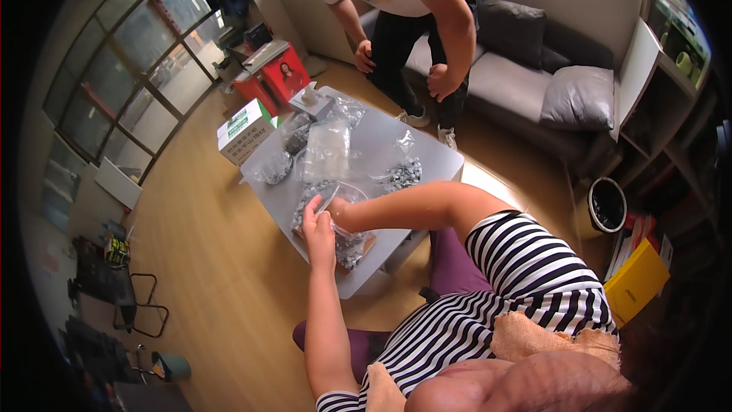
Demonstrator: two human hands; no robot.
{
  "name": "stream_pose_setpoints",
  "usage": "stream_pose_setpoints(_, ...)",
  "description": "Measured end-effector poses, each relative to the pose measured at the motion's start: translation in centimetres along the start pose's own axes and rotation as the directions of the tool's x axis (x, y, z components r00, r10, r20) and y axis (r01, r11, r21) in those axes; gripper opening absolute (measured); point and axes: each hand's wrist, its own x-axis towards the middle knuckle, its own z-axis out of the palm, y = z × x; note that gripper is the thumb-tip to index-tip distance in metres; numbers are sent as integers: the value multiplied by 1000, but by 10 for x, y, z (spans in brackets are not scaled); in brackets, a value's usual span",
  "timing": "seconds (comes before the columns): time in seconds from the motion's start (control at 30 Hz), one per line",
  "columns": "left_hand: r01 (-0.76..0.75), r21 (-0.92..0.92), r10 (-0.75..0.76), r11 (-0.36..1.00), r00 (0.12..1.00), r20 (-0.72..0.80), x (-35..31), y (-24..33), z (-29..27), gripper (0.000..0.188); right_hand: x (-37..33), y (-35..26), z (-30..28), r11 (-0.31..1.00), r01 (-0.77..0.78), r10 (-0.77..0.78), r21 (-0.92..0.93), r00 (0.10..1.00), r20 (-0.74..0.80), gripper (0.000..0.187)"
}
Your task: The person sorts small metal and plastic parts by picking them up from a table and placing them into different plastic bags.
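Observation:
A low grey table (427, 151) stands in front of me. At its near left part, my left hand (317, 223) pinches the edge of a clear plastic bag (329, 197). My right hand (339, 212) reaches across from the right, close beside the left one and at the bag's mouth. Its fingers are hidden by the plastic and my left hand. Small grey pieces (351, 250) lie under and around my hands, too small to name. Another heap of small grey pieces (404, 175) sits to the right, partly in clear plastic.
More clear bags (328, 149) and a bag of dark pieces (274, 168) cover the table's far left. A tissue box (311, 102) stands behind them. Cartons (245, 131) stand beyond the table. Another person (396, 0) leans in before a grey sofa (507, 80). A bin (606, 206) is right.

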Motion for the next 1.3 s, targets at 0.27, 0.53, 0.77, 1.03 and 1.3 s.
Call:
stream_pose_setpoints(0.27, 6, 107, 25, 994, 959, -284, -29, 15, -77, 46, 16, -26, -142, 775, 109, -165, 623, 986, 34, 20)
stream_pose_setpoints(0.53, -180, 771, 466, 611, 869, -167, -58, 11, -57, 35, -3, 5, -147, 792, 3, 84, 611, 990, -113, 27)
stream_pose_setpoints(0.77, -211, 940, 445, 266, 892, 74, -97, -7, -36, 14, 18, 6, -136, 801, 10, 211, 599, 931, -297, 7)
stream_pose_setpoints(1.03, -298, 778, 617, 553, 774, -142, -89, 55, -90, 9, 8, 6, -217, 533, -166, 419, 830, 904, -88, 11)
stream_pose_setpoints(1.3, -121, 729, 464, 674, 837, -291, -65, 10, -100, 17, -15, 22, -162, 551, -82, 280, 831, 956, -91, 16)
